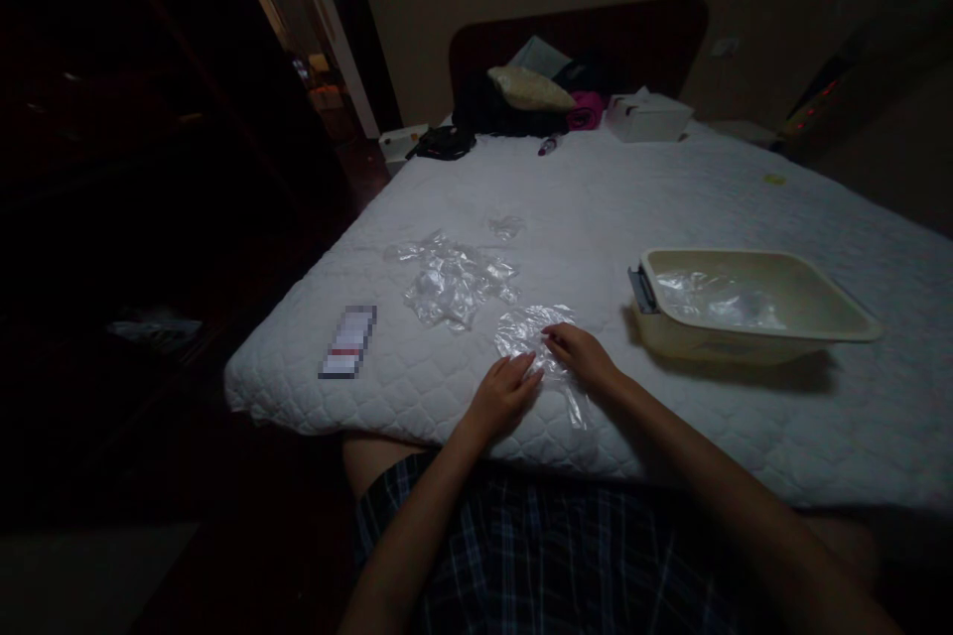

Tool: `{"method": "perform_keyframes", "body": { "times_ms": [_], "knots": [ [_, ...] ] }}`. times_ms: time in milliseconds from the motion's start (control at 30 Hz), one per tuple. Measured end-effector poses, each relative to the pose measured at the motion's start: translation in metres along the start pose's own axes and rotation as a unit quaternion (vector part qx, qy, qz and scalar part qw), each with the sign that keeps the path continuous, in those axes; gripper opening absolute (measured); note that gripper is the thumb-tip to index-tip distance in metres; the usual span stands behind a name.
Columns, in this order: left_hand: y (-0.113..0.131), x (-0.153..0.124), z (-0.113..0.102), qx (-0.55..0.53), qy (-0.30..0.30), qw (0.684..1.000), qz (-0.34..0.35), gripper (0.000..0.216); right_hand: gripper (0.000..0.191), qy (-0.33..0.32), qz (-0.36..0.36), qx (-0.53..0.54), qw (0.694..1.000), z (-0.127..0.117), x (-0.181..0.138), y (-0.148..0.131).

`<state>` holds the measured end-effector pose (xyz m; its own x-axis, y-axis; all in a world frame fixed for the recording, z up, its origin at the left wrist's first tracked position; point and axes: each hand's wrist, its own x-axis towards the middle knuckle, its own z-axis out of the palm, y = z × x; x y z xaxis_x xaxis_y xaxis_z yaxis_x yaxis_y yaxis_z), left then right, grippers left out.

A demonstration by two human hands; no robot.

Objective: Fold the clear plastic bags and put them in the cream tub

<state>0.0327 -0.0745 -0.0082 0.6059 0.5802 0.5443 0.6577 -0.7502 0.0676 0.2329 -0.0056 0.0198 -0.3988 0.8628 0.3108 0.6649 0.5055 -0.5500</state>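
A clear plastic bag (527,329) lies flat on the white quilted mattress (670,208) near its front edge. My left hand (502,395) rests on the bag's near left part, fingers stretched flat. My right hand (582,355) lies on the bag's right side with fingers extended and pressing the film down. A pile of more clear plastic bags (451,283) sits a little farther back and to the left, out of touch of both hands.
A beige plastic basin (751,303) holding clear plastic stands to the right. A small flat box (347,342) lies at the left. One loose bag (506,226) lies farther back. Pillows, dark clothes and a white box (646,115) crowd the headboard end.
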Motion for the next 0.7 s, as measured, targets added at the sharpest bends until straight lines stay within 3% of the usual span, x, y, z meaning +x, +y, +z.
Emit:
{"method": "perform_keyframes", "body": {
  "times_ms": [133,300,433,567,700],
  "knots": [
    [0.0,0.002,0.0,0.006,-0.037,0.999,0.032,0.03,0.024,0.008,0.02,0.031,0.999,0.0,0.0,0.0],
    [0.0,0.003,-0.001,0.001,-0.048,0.998,0.03,0.028,0.027,0.056,0.061,0.097,0.992,-0.02,-0.01,-0.004],
    [0.001,0.004,-0.002,0.001,-0.049,0.998,0.029,0.028,0.029,0.005,0.061,0.093,0.994,-0.033,-0.032,-0.012],
    [0.002,0.004,-0.003,0.007,-0.051,0.998,0.026,0.028,0.024,-0.009,0.04,0.068,0.997,-0.029,-0.05,-0.014],
    [0.002,0.004,-0.004,0.01,-0.058,0.998,0.022,0.029,0.02,0.036,0.064,0.071,0.995,-0.025,-0.058,-0.013]
  ]
}}
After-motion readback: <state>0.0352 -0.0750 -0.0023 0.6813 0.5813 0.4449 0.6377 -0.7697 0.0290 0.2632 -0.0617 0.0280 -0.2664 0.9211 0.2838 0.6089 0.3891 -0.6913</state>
